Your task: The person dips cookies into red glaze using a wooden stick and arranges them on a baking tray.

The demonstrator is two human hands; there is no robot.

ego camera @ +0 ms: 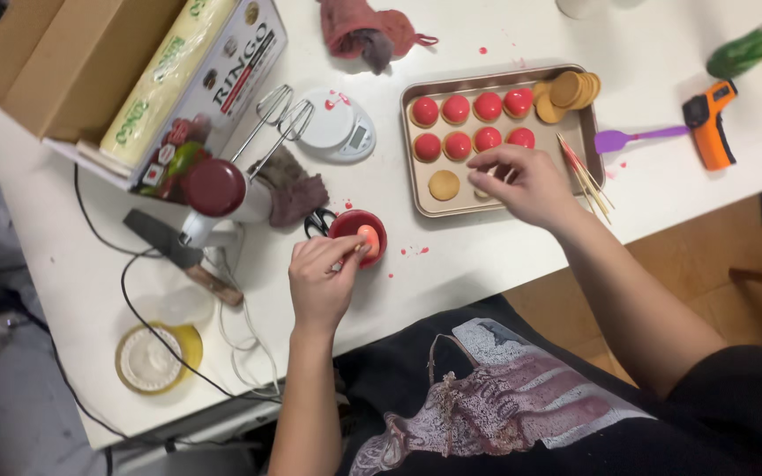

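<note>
Seven red-coated rounds [472,123] sit in two rows on your tray [414,150], four above and three below. One plain tan round [444,185] lies below them, and a stack of plain rounds [571,91] leans in the far corner; their number can't be told. Several wooden skewers [586,176] rest on the tray's right side. The rounds look glossy and evenly red.

Your left hand [321,280] is half curled, its fingers pinching a round [368,236] that is pale orange-red, over the small red bowl [357,231] on the desk [451,256]. Your right hand [526,183] hovers loosely curled over the tray's near edge, fingertips on a plain round [481,191], mostly hidden.
</note>
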